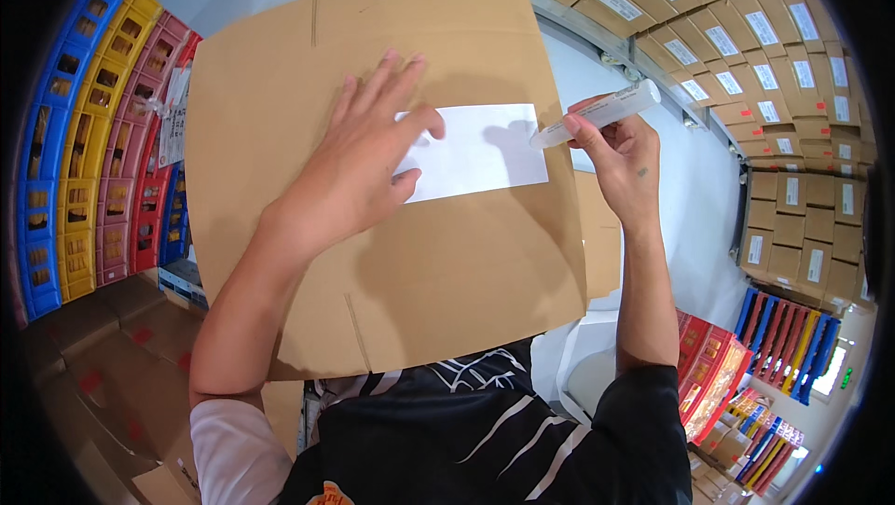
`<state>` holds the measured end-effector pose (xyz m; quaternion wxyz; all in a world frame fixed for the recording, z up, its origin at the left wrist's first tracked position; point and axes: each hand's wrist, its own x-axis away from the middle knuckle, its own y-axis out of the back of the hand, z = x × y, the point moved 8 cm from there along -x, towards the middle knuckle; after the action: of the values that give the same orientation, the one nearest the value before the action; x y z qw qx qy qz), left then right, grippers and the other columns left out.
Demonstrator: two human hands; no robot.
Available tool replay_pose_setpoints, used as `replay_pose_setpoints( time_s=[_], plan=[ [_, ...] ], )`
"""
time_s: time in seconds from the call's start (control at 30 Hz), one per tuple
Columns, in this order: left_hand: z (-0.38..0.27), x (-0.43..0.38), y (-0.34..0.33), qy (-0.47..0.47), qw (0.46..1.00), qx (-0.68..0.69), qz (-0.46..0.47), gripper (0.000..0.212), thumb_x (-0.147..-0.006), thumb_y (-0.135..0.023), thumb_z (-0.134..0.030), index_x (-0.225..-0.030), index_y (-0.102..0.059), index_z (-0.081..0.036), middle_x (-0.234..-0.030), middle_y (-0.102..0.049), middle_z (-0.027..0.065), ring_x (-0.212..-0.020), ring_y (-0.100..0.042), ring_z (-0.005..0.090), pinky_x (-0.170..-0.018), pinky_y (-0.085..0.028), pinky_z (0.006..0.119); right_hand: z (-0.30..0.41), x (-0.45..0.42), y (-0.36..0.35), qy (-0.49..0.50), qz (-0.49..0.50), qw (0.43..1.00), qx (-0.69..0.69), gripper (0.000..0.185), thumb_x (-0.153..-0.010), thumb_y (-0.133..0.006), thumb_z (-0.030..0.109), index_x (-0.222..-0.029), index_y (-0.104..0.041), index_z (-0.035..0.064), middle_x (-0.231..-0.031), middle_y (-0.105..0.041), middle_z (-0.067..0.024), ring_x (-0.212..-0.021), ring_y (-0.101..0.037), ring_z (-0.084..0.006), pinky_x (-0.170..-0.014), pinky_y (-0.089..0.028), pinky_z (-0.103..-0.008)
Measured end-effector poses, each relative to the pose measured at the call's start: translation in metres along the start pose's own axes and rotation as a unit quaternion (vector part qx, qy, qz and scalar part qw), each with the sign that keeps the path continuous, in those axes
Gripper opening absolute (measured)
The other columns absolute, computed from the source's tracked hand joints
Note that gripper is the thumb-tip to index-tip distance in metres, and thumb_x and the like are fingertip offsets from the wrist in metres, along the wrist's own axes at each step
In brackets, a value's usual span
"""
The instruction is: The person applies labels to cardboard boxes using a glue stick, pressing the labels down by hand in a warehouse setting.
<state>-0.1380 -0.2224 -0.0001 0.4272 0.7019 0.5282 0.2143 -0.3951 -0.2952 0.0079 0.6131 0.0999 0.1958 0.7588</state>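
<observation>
A flat sheet of cardboard point(447, 267) with creased flaps lies in front of my body. On it rests a blank-looking white paper point(482, 155), its left end partly hidden by my left hand point(370, 148). That hand is spread, palm down, with the thumb and forefinger over the paper's left edge; it grips nothing. At the right, my right hand point(615, 155) holds a translucent whitish tube point(598, 113), which bears writing. The tube slants down to the left, its narrow tip at the paper's right edge; whether tip and paper touch, I cannot tell.
Stacked blue, yellow, pink and red plastic crates point(84, 155) stand at the left. Labelled cardboard boxes point(727, 40) fill the upper right. A red crate point(706, 372) stands at the lower right, and brown cartons point(119, 358) at the lower left. More cardboard point(598, 239) shows beneath the sheet.
</observation>
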Motion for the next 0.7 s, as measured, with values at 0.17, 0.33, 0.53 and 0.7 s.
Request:
replay_pose_setpoints(
  time_s=[0.17, 0.33, 0.53, 0.7],
  plan=[
    [-0.029, 0.0, -0.018, -0.041, 0.995, -0.066, 0.059, 0.046, -0.08, -0.064, 0.012, -0.119, -0.067, -0.011, -0.17, -0.029, 0.0181, -0.159, -0.017, 0.0443, -0.127, -0.018, 0.064, 0.024, 0.005, 0.024, 0.02, -0.052, 0.994, -0.098, 0.021, -0.097, -0.077, 0.011, -0.108, -0.072, -0.0058, -0.095, -0.076, -0.0119, -0.084, -0.071, -0.0146, -0.075, -0.057, -0.0287],
    [-0.037, -0.009, -0.014, -0.038, 0.994, -0.083, 0.066, 0.04, -0.081, -0.062, 0.011, -0.116, -0.069, -0.009, -0.169, -0.031, 0.0176, -0.159, -0.018, 0.0429, -0.127, -0.019, 0.064, 0.031, 0.021, 0.017, 0.027, -0.014, 0.999, 0.019, 0.023, -0.092, -0.082, 0.014, -0.103, -0.074, -0.0048, -0.093, -0.076, -0.0096, -0.08, -0.072, -0.0125, -0.073, -0.056, -0.0274],
    [-0.062, -0.028, -0.017, -0.076, 0.991, -0.108, 0.013, 0.032, -0.081, -0.073, -0.007, -0.112, -0.067, -0.002, -0.15, -0.048, 0.0209, -0.147, -0.037, 0.0414, -0.121, -0.03, 0.058, 0.02, 0.024, 0.002, 0.042, 0.004, 0.997, 0.067, 0.022, -0.088, -0.085, 0.011, -0.099, -0.074, -0.0044, -0.088, -0.076, -0.0092, -0.072, -0.072, -0.0121, -0.067, -0.056, -0.0272],
    [-0.08, -0.04, -0.026, -0.044, 0.995, -0.085, 0.017, 0.045, -0.074, -0.086, -0.019, -0.109, -0.062, -0.002, -0.111, -0.058, 0.0146, -0.111, -0.056, 0.0349, -0.098, -0.044, 0.048, 0.043, 0.028, 0.006, 0.049, -0.022, 0.999, -0.001, 0.015, -0.09, -0.081, 0.007, -0.094, -0.073, -0.004, -0.085, -0.075, -0.0082, -0.073, -0.071, -0.0128, -0.068, -0.057, -0.0281]
  ],
)
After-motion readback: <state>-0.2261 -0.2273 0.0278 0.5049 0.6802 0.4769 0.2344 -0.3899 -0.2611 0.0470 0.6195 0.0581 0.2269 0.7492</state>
